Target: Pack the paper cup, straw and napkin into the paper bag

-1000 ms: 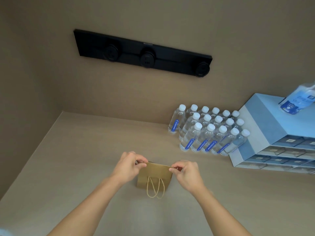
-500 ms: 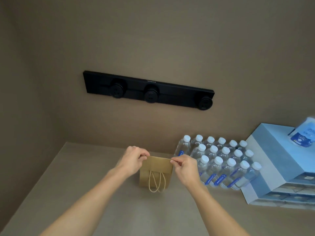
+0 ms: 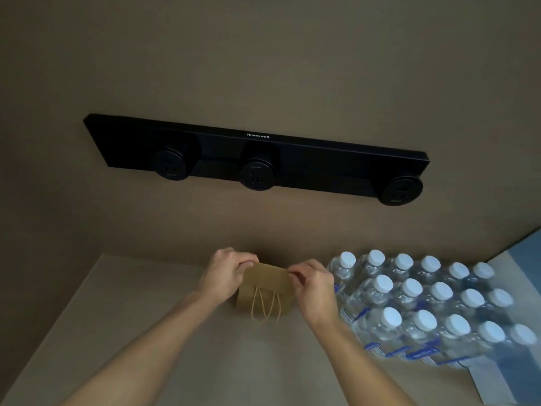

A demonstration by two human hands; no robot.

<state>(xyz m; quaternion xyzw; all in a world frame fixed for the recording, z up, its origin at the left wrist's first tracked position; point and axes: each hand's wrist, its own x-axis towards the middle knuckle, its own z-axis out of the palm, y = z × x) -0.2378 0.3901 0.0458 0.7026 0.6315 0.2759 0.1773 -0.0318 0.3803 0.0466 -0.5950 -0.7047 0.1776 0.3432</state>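
A small brown paper bag (image 3: 265, 291) with twine handles hanging down its front stands on the beige counter (image 3: 146, 332), close to the back wall. My left hand (image 3: 227, 272) pinches the bag's top left corner. My right hand (image 3: 314, 285) pinches the top right corner. The bag's top edge looks folded over between my fingers. No paper cup, straw or napkin shows in the head view.
A shrink-wrapped pack of several water bottles (image 3: 421, 309) with white caps sits just right of the bag. A pale blue box (image 3: 521, 259) lies at the far right edge. A black power-socket rail (image 3: 257, 159) is mounted on the wall above.
The camera has tilted up and moved closer, so bag and hands now sit lower in view, nearer the wall. Both hands keep their pinch on the bag's top corners.
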